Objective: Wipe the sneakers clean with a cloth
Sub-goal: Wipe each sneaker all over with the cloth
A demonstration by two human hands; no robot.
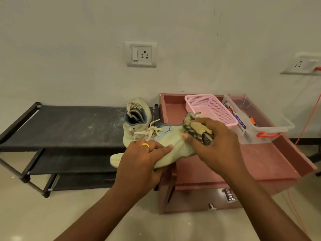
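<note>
Two sneakers are in view. One sneaker [173, 148] is held in the air over the gap between the shoe rack [69, 126] and the left edge of the reddish cabinet surface [260, 159]. The second sneaker [137, 117] stands at the right end of the rack's top shelf, untouched by either hand.

Hand states:
- Left hand [140, 164] – grasps the raised sneaker from the near side, with fingers laid across its upper and the rest wrapped underneath.
- Right hand [213, 143] – clenched round a bunched, patterned cloth [196, 131] and pressing it against the end of the sneaker nearest the cabinet.

A pink basket [212, 108] and a clear plastic box [271, 129] sit toward the far right corner of the surface, apart from the work.

Progress, as judged: wiping of the held sneaker is under way at one end. The middle, the opposite end and the sole probably remain to be done. Whether the second sneaker has been cleaned cannot be told from this view – treat it as outstanding.
</note>
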